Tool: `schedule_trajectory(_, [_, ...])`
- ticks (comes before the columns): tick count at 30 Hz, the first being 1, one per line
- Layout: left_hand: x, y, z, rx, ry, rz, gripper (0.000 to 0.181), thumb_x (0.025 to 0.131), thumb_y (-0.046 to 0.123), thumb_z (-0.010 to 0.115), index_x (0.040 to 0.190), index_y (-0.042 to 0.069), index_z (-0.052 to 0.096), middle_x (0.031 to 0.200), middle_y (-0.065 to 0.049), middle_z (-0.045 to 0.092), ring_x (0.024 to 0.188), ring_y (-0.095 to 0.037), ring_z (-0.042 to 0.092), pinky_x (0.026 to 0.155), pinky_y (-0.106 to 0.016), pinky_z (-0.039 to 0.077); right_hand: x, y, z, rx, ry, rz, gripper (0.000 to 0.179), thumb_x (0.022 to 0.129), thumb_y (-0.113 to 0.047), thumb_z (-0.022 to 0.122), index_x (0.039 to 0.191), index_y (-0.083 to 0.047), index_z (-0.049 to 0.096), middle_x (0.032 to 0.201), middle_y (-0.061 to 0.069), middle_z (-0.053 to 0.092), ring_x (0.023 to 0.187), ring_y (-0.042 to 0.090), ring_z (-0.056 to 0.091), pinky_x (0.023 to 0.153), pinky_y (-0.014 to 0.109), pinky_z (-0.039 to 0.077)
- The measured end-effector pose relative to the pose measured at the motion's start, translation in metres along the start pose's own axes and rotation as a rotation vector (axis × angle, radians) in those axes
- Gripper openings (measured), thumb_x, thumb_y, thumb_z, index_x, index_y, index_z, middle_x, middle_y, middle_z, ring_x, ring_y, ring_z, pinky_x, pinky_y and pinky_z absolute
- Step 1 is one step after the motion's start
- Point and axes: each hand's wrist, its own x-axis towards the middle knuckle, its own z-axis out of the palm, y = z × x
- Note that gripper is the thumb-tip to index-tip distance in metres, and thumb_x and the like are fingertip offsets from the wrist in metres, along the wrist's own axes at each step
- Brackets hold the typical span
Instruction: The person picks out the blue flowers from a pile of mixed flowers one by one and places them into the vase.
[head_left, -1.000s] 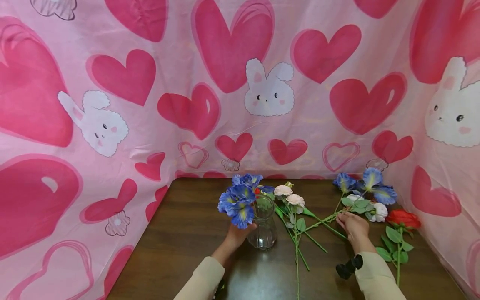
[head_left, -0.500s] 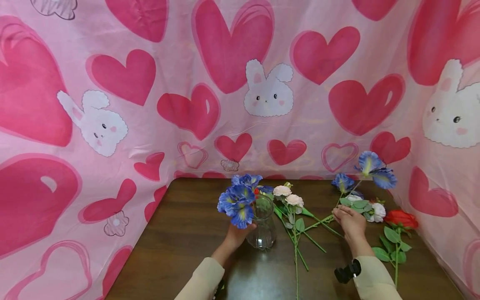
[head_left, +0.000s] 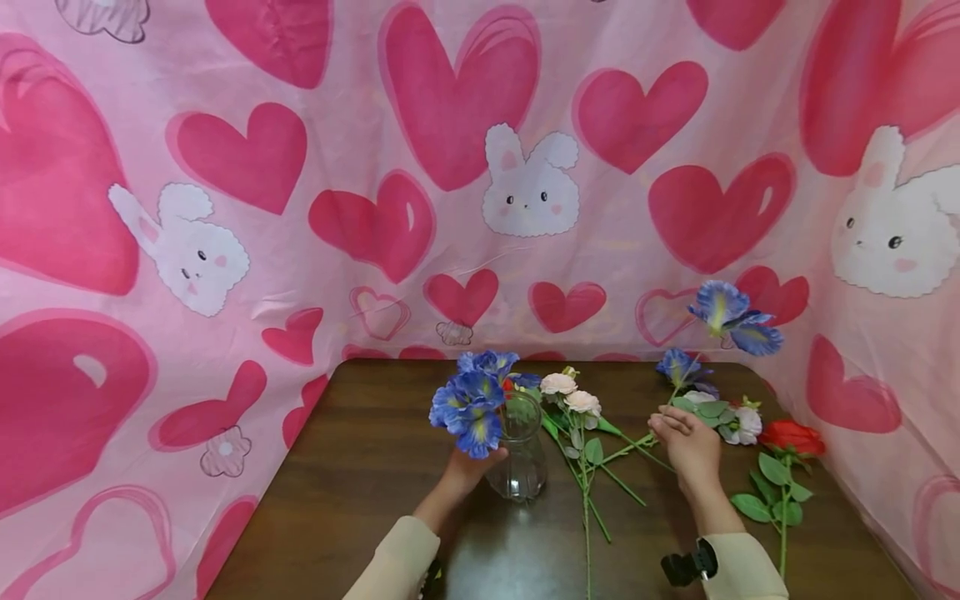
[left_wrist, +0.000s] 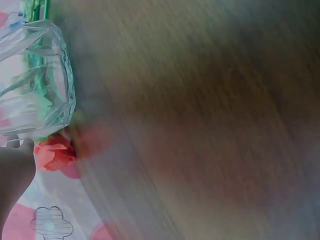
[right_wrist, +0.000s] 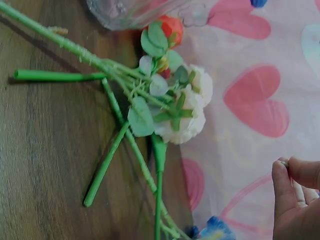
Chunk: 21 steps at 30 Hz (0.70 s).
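My left hand grips the side of a clear glass vase standing on the table. Blue irises lean from the vase's mouth over that hand. In the left wrist view, part of the left hand shows against the vase, with green stems seen through the glass. On the right, my right hand pinches the stem of a blue iris, its bloom raised above the other flowers. Thumb and forefinger meet in the right wrist view, where the right hand shows at the edge.
Pale pink roses lie right of the vase, their stems crossing other green stems. White flowers and a red rose lie by the right hand. A pink heart-print cloth stands behind the table.
My right hand has moved slightly left, and the blue iris has risen off the flowers on the right. My left hand stays on the vase.
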Motion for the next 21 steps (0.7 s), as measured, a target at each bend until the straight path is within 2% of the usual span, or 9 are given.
schedule_trajectory(4, [0.000,0.003,-0.001,-0.006,0.002,-0.049,0.065,0.080,0.013,0.078,0.130,-0.016,0.048,0.122,-0.025,0.058,0.106,-0.027,0.053,0.096,-0.034,0.043,-0.010,-0.005,0.005,-0.039,0.007,-0.041,0.038,0.091,-0.008,0.069,0.125,0.005,0.057,0.091,-0.005,0.072,0.081,0.003,0.067,0.072,0.018,0.053])
schedule_trajectory(8, [-0.001,0.005,-0.001,-0.009,-0.002,-0.072,0.066,0.081,0.018,0.079,0.129,-0.015,0.048,0.119,-0.024,0.060,0.103,-0.024,0.054,0.094,-0.033,0.044,-0.019,-0.009,0.012,-0.060,0.015,-0.100,0.035,0.090,-0.007,0.070,0.121,0.004,0.060,0.095,0.002,0.073,0.080,0.003,0.068,0.070,0.018,0.053])
schedule_trajectory(15, [-0.002,0.010,0.000,0.013,0.003,-0.073,0.068,0.080,0.021,0.079,0.127,-0.017,0.048,0.115,-0.024,0.060,0.100,-0.026,0.054,0.092,-0.036,0.044,-0.031,-0.017,0.022,-0.059,0.001,-0.171,0.029,0.089,-0.003,0.069,0.117,0.005,0.063,0.095,0.005,0.073,0.082,0.008,0.069,0.072,0.020,0.054])
schedule_trajectory(18, [-0.003,0.011,-0.003,0.005,0.006,-0.072,0.063,0.081,0.016,0.078,0.125,-0.018,0.048,0.114,-0.025,0.060,0.101,-0.025,0.055,0.091,-0.034,0.045,-0.035,-0.021,0.026,-0.025,-0.013,-0.203,0.027,0.088,0.001,0.069,0.114,0.006,0.063,0.094,0.008,0.073,0.082,0.009,0.069,0.072,0.021,0.054])
schedule_trajectory(21, [-0.004,0.006,-0.008,-0.027,0.020,-0.044,0.056,0.081,0.005,0.074,0.125,-0.019,0.048,0.116,-0.026,0.060,0.101,-0.017,0.056,0.090,-0.030,0.046,-0.039,-0.025,0.030,0.010,-0.037,-0.226,0.026,0.087,0.004,0.069,0.112,0.008,0.063,0.092,0.007,0.073,0.081,0.009,0.069,0.072,0.022,0.055])
